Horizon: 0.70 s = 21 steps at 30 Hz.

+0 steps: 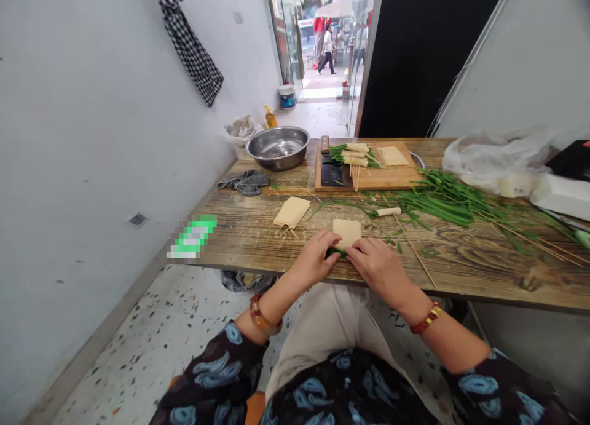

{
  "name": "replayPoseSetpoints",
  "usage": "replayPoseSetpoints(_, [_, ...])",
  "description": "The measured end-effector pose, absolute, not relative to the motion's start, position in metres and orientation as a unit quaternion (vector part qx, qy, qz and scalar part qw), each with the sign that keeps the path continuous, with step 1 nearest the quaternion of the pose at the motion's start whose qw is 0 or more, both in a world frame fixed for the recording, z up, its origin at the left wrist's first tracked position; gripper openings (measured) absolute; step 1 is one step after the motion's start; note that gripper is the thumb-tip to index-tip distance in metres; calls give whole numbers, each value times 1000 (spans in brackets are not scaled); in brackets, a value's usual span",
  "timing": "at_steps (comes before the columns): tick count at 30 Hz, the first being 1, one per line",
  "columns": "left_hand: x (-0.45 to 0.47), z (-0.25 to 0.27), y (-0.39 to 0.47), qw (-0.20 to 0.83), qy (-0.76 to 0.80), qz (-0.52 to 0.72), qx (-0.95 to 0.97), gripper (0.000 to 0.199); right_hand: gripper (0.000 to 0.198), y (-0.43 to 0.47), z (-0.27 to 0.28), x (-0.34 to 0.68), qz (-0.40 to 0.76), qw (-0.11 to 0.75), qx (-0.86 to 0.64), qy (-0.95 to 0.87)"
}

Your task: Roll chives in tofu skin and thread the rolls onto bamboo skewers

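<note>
At the table's front edge, a square tan tofu skin sheet (348, 229) lies flat with green chives (340, 251) along its near edge. My left hand (317, 257) is closed on the left end of the sheet and chives, thumb and fingers pinching. Pressed on the right side of the same near edge, my right hand (377, 262) has its fingers together. Both hands partly hide the chives. A stack of tofu skin sheets (292, 212) rests left of my hands. Behind my right hand is one finished-looking roll (388, 212) with green at its end.
A cutting board (391, 180) bears several skewered rolls (354, 156), more sheets (392, 156) and a cleaver (332, 175). Loose chives (442, 205) spread rightward near a plastic bag (495, 157). A thin skewer (417, 253) lies at right. Leftward are a steel basin (279, 147) and a grey rag (249, 182).
</note>
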State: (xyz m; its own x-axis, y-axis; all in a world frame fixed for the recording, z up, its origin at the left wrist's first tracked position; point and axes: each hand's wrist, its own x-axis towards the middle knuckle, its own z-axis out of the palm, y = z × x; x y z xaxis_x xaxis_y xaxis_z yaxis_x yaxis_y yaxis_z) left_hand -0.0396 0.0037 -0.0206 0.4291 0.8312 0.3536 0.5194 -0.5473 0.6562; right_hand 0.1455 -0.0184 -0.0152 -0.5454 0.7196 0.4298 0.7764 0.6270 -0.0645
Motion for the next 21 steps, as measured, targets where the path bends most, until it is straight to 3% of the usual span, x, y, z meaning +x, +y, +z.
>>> replayPoseSetpoints(4, [-47, -18, 7, 287, 427, 399, 759, 31, 16, -19, -15, 146, -88, 220, -411, -880])
replayPoseSetpoints(8, [-62, -17, 15, 326, 479, 453, 677, 22, 18, -14, -22, 154, -1, 296, -429, -854])
replayPoseSetpoints(13, [-69, -15, 21, 250, 496, 402, 728, 15, 21, -6, -29, 162, 149, 385, -421, -808])
replayPoseSetpoints(21, [-46, -10, 35, 135, 470, 286, 824, 12, 23, -1, -33, 172, 223, 514, -512, -651])
